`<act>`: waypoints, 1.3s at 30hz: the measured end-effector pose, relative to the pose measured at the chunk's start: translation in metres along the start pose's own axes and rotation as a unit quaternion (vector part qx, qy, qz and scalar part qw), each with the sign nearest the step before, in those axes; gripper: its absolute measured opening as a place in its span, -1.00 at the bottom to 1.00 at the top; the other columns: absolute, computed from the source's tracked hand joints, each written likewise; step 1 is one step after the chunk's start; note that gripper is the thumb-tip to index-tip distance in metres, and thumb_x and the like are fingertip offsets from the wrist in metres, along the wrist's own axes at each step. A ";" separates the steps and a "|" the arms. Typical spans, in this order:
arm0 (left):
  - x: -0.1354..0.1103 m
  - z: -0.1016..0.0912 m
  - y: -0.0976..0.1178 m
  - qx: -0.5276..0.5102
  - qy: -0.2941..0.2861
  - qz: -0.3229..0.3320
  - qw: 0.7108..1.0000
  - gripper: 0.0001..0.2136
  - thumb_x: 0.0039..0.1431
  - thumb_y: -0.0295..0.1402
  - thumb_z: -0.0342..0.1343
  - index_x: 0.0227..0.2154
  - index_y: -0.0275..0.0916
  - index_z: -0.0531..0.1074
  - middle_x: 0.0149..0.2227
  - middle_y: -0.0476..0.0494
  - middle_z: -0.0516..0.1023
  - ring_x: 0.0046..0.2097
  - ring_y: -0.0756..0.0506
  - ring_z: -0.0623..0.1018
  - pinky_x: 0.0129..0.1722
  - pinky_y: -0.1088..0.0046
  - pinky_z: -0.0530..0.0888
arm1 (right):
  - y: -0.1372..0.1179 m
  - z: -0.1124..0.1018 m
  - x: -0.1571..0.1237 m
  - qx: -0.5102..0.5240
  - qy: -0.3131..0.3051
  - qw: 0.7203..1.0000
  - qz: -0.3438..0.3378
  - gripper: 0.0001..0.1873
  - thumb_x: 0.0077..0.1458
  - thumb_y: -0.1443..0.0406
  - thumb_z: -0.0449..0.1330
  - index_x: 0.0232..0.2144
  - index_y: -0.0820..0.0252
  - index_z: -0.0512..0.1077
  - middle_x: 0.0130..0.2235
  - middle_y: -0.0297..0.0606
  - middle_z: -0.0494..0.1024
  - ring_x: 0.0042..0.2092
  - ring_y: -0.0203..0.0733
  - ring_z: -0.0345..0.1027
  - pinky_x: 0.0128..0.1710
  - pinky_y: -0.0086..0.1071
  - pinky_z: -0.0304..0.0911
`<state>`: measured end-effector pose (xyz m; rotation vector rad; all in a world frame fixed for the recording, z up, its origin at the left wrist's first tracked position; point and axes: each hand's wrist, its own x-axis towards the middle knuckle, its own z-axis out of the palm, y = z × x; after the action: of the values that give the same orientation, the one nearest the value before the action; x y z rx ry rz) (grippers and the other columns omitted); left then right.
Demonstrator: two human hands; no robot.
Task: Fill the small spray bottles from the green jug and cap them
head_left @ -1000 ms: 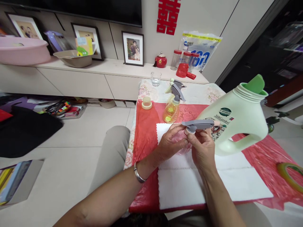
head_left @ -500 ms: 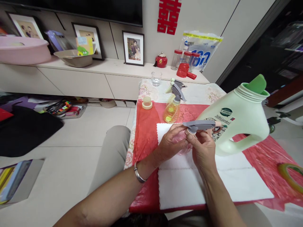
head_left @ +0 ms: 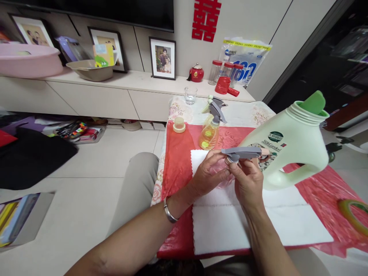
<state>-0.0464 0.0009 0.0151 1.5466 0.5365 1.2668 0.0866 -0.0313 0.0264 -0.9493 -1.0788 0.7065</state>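
Note:
A pink transparent spray bottle (head_left: 221, 180) stands over the white cloth (head_left: 221, 230), partly hidden by my fingers. Its grey trigger sprayer head (head_left: 244, 152) sits at the neck, nozzle pointing right. My left hand (head_left: 208, 172) is closed around the bottle's upper part. With thumb and fingers, my right hand (head_left: 248, 180) grips the sprayer's collar at the neck. Behind them stands a yellow spray bottle (head_left: 209, 136) with a grey trigger head. Just right of my hands rises a large pale green detergent jug (head_left: 299, 149), uncapped, with a green spout.
A pale cap (head_left: 179, 125) lies on the red plastic sheet (head_left: 176, 165). Farther back are a glass cup (head_left: 190, 96) and another trigger sprayer (head_left: 218, 100). A roll of tape (head_left: 353, 214) lies at the right. The cabinet top (head_left: 138, 82) borders the table's far edge.
Hardly anything differs. Both hands keep their hold on the pink spray bottle and its sprayer head, and my right fingers shift very slightly at the collar. The whole view moves a little.

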 end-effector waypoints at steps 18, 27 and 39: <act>0.000 -0.001 0.001 0.028 -0.002 0.025 0.999 -0.64 0.25 -0.20 0.22 0.07 -0.14 0.46 0.03 -0.21 0.44 0.15 -0.20 0.45 0.23 0.12 0.37 | 0.000 0.004 0.000 0.009 0.002 1.000 0.025 -0.63 0.02 0.19 0.46 -0.17 0.22 0.50 -0.10 -0.22 0.44 -0.06 -0.20 0.37 -0.01 -0.34 0.33; 0.000 0.000 -0.002 0.029 0.001 0.019 0.999 -0.63 0.24 -0.21 0.23 0.09 -0.12 0.44 0.06 -0.22 0.45 0.17 -0.23 0.44 0.23 0.11 0.37 | 0.001 -0.006 -0.005 -0.005 -0.032 0.998 0.050 -0.69 0.14 0.09 0.37 -0.27 0.24 0.52 -0.26 -0.22 0.44 -0.21 -0.23 0.35 -0.16 -0.38 0.33; 0.000 0.000 0.001 0.017 -0.001 0.008 1.000 -0.65 0.24 -0.21 0.22 0.07 -0.11 0.46 0.09 -0.20 0.44 0.16 -0.23 0.44 0.24 0.10 0.36 | 0.001 -0.001 -0.004 -0.009 -0.015 0.999 0.033 -0.65 0.07 0.15 0.43 -0.17 0.24 0.51 -0.11 -0.19 0.45 -0.05 -0.16 0.37 0.00 -0.31 0.34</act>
<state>-0.0468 0.0004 0.0161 1.5832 0.5484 1.2747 0.0858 -0.0343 0.0238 -0.9957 -1.0866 0.7677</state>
